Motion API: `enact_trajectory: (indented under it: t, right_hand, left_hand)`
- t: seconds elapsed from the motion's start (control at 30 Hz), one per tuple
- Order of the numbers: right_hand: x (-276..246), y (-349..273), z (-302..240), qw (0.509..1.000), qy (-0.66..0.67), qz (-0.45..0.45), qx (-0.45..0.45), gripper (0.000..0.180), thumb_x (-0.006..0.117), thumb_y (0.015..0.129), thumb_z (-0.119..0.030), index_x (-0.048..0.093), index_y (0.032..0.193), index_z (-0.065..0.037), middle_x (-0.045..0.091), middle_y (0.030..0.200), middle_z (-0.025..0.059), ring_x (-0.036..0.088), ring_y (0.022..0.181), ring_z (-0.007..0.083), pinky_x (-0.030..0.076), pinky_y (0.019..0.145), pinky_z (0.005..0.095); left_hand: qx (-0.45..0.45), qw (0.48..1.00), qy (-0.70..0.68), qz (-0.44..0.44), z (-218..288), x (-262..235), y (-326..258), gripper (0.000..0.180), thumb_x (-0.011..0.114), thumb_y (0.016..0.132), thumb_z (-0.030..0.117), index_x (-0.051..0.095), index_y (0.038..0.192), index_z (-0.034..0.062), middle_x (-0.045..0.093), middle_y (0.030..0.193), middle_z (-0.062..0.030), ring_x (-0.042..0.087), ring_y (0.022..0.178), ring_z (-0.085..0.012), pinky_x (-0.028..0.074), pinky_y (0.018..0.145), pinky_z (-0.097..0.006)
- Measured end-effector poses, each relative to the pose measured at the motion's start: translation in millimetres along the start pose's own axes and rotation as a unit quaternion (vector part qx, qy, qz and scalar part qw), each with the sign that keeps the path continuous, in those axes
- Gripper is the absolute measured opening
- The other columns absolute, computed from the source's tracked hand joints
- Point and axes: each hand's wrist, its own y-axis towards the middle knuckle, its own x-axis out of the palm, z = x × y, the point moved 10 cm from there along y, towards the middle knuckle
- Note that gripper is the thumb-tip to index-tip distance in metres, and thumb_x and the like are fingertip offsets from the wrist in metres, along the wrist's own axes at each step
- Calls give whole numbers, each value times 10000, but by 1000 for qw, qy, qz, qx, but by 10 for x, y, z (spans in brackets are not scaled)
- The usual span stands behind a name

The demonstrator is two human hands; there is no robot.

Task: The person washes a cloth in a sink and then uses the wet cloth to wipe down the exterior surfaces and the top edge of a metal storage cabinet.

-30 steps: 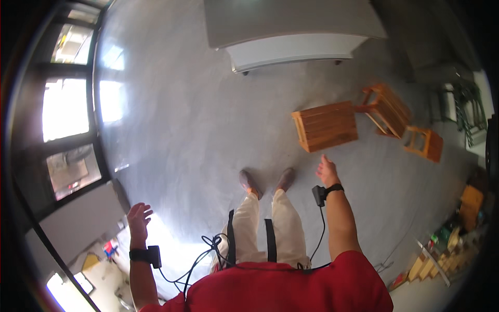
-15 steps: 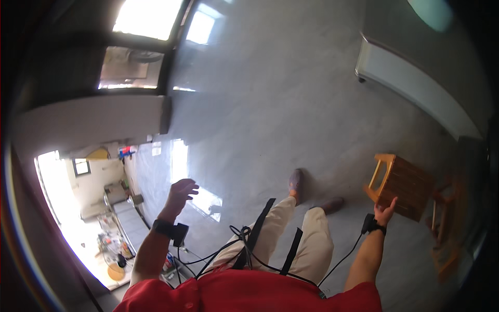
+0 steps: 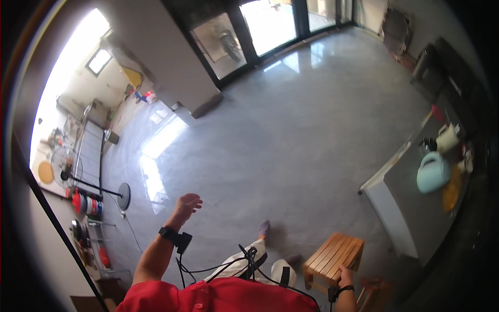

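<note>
Stools: one wooden stool (image 3: 333, 255), your right hand (image 3: 345, 272) touching it, grip unclear.
Left hand (image 3: 187, 205): one, open, empty.

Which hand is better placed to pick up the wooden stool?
Right. The right hand is at the edge of the wooden stool, seemingly touching it. The left hand hangs open over bare floor, well away from it.

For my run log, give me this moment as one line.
left hand: open, raised, empty | right hand: on wooden stool edge | person standing on grey floor
</note>
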Motion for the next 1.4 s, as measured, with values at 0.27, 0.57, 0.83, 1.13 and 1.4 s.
enact_trajectory:
  t: [0.27, 0.57, 0.83, 1.13, 1.4]
  right_hand:
    - [752, -602, -837, 824, -543, 1, -162, 432, 703, 633, -178, 506, 902, 97, 571, 844, 205, 575, 760, 269, 462, 615, 381]
    - [2266, -1152, -957, 689, -717, -8, -106, 325, 633, 710, -248, 560, 861, 30, 568, 688, 141, 564, 659, 270, 437, 532, 373]
    - [4339, -1581, -910, 715, -675, -80, -163, 342, 653, 699, -223, 560, 862, 63, 589, 712, 129, 570, 643, 249, 435, 548, 375]
    - [6657, -1320, -507, 729, -660, -141, -114, 365, 674, 684, -195, 560, 873, 96, 609, 748, 123, 579, 636, 227, 439, 571, 371]
    - [9634, -2002, -1100, 685, -620, -236, -302, 295, 648, 690, -172, 581, 843, 71, 605, 743, 118, 580, 597, 210, 451, 518, 338]
  left_hand:
    - [-10, 981, -134, 142, -814, -1580, -363, 233, 525, 802, 206, 543, 964, 39, 614, 837, -69, 584, 716, -156, 432, 592, -276]
    - [-34, 927, -257, 270, -1951, -3357, -498, 166, 499, 806, 192, 560, 911, 78, 618, 813, -41, 585, 688, -131, 410, 554, -245]
    - [-26, 890, -324, 320, -2273, -4356, -231, 156, 489, 822, 165, 555, 920, 64, 616, 827, -37, 584, 700, -126, 410, 570, -240]
    - [-57, 883, -255, 390, -2679, -5734, 175, 167, 508, 812, 183, 567, 915, 66, 620, 817, -39, 580, 681, -108, 411, 551, -219]
    - [-105, 822, -259, 496, -3101, -7039, 118, 157, 495, 828, 189, 554, 927, 83, 610, 817, -23, 573, 676, -98, 407, 535, -206]
